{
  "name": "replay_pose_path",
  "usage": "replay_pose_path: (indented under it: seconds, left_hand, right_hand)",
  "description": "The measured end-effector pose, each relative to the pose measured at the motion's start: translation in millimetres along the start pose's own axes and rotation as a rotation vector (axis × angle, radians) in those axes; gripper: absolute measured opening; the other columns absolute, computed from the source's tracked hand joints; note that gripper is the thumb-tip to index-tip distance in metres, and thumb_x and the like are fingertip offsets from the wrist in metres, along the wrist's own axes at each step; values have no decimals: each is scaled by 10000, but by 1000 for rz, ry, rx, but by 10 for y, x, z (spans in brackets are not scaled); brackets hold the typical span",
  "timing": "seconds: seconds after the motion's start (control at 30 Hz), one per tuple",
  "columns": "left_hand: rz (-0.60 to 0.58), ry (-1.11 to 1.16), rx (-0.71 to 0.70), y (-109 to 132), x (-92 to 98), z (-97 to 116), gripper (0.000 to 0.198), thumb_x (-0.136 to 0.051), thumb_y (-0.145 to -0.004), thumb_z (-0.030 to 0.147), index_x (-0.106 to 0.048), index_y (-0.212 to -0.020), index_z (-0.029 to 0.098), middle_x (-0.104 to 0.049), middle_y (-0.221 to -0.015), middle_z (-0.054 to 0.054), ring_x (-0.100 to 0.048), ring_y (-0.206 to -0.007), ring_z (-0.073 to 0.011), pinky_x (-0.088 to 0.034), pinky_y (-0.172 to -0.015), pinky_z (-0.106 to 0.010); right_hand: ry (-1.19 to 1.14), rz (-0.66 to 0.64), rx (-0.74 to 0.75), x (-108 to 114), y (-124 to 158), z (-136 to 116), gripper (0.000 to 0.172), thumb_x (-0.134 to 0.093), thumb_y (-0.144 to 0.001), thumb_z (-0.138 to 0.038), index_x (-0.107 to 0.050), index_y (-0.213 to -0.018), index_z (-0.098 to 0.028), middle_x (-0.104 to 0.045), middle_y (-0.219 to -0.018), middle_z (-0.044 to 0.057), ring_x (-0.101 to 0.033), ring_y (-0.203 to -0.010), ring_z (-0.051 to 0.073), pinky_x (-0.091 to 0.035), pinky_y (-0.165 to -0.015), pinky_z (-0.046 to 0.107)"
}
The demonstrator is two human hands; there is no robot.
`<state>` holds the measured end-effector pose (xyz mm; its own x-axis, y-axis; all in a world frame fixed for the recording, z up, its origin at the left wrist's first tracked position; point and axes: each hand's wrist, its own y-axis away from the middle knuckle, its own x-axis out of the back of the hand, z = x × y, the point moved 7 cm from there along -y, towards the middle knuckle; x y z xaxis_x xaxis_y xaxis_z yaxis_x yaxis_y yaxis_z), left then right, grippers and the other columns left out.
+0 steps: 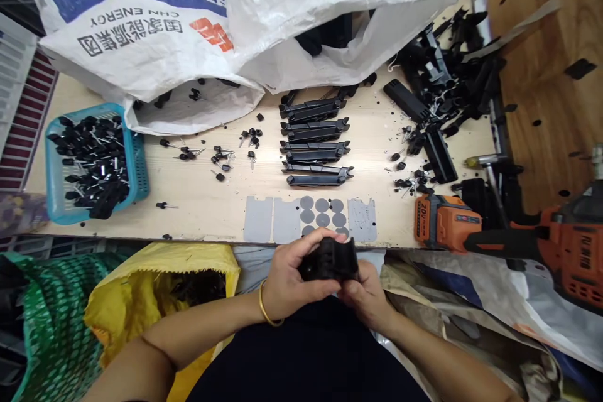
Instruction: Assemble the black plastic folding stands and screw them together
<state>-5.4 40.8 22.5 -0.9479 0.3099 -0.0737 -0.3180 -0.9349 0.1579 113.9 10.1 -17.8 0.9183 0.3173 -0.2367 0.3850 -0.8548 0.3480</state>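
Note:
Both of my hands are on one black plastic part (332, 259), held just off the table's front edge. My left hand (294, 276) wraps its fingers and thumb around the part's left side; a gold bangle circles that wrist. My right hand (367, 295) grips the part's lower right, some of its fingers hidden behind it. Beyond the hands, several long black plastic pieces (316, 181) lie stacked in a row on the table. Grey flat sheets and round grey discs (323, 205) lie along the near edge.
A blue basket (144, 166) full of black-headed screws stands at left. White woven sacks (179, 75) cover the back. Black parts (440, 157) pile up at right, beside an orange power drill (537, 245). Yellow sack (160, 276) and green sack (56, 314) hang below the table edge.

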Motion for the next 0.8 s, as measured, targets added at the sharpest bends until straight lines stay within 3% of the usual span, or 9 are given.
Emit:
replay_pose_path:
  seconds: [0.1, 0.2, 0.33, 0.47, 0.63, 0.73, 0.8]
  left_hand:
    - [37, -130, -28, -92, 24, 134, 572, -691, -735, 521, -574, -1199, 206, -690, -1078, -70, -658, -966, -227, -521, -862, -314]
    - [-39, -170, 21, -268, 59, 93, 519, -697, -749, 437, -571, -1190, 195, -683, -1069, -57, -653, -966, -209, -515, -865, -297]
    - [-222, -172, 47, -398, 5, -40, 537, -711, -732, 445, -569, -1167, 163, -684, -992, -56, -653, -911, -195, -519, -818, -280]
    - [-236, -348, -48, -388, 7, 7, 462, -673, -741, 497, -578, -1055, 172, -676, -893, -32, -641, -780, -164, -514, -714, -259]
    - [-334, -667, -144, -325, 29, 116, 496, -621, -773, 510, -496, -1122, 181, -668, -799, -8, -630, -627, -138, -452, -542, -218]
    - [-351, -920, -171, -322, 53, 110, 478, -593, -797, 485, -483, -1139, 169, -684, -786, -18, -659, -644, -170, -422, -513, -222]
    - [-295, -985, -170, -344, 85, 113, 491, -591, -791, 490, -489, -1142, 163, -684, -763, -16, -666, -634, -179, -428, -518, -230]
  right_hand:
    - [85, 51, 84, 88, -159, 28, 605, -517, -688, -778, -445, -559, -191, -330, -426, -47, -283, -404, 73, -210, -387, 225]
    - [101, 60, 69, 231, -300, 61, 590, -477, -732, -760, -416, -551, -202, -301, -396, -58, -260, -358, 72, -206, -364, 231]
    - [352, -59, 194, 358, -355, -129, 566, -482, -792, -698, -456, -561, -182, -351, -416, -50, -306, -385, 70, -234, -399, 224]
    - [575, -139, 368, 393, -383, -343, 582, -422, -828, -702, -461, -578, -177, -354, -455, -49, -313, -421, 67, -249, -433, 216]
    - [885, -307, 602, 360, -454, -583, 560, -394, -856, -685, -468, -616, -184, -391, -479, -41, -358, -434, 75, -276, -460, 211]
    - [1151, -347, 661, 400, -503, -674, 532, -436, -847, -670, -507, -650, -181, -424, -484, -33, -365, -444, 84, -271, -485, 223]
    - [1213, -334, 670, 429, -532, -703, 549, -420, -844, -685, -521, -656, -179, -432, -478, -27, -375, -448, 89, -261, -488, 227]
